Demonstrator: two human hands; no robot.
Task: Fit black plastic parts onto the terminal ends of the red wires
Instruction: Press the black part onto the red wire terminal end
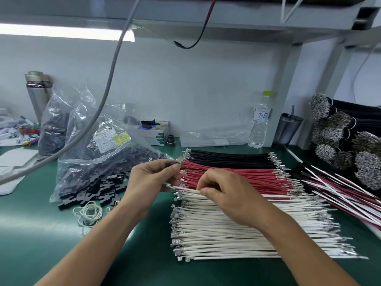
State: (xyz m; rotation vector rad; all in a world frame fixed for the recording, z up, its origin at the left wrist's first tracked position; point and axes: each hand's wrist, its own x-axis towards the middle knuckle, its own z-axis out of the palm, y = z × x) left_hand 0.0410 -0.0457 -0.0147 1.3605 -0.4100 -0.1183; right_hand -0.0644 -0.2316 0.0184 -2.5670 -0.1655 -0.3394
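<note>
— Where are your hands just now?

— Your left hand point(148, 178) is raised over the green bench point(37, 234), at the left ends of the red wires point(231, 176). Its thumb and forefinger pinch a small black plastic part point(170, 163) right against the metal terminals there. Lower down, the same hand has a white wire point(185, 189) by its terminal end.

— And the right?

— Your right hand point(224, 195) lies over the seam between the red wires and the white wires point(237, 228), fingers curled, the tips pinching that same white wire (how firmly, I cannot tell).

— The rest of the stock?

— Black wires point(228, 157) lie behind the red ones. The loose black plastic parts point(103, 188) spill from a clear bag point(99, 145) to your left, with rubber bands point(89, 212) beside them. A water bottle point(260, 120) stands at the back wall.
</note>
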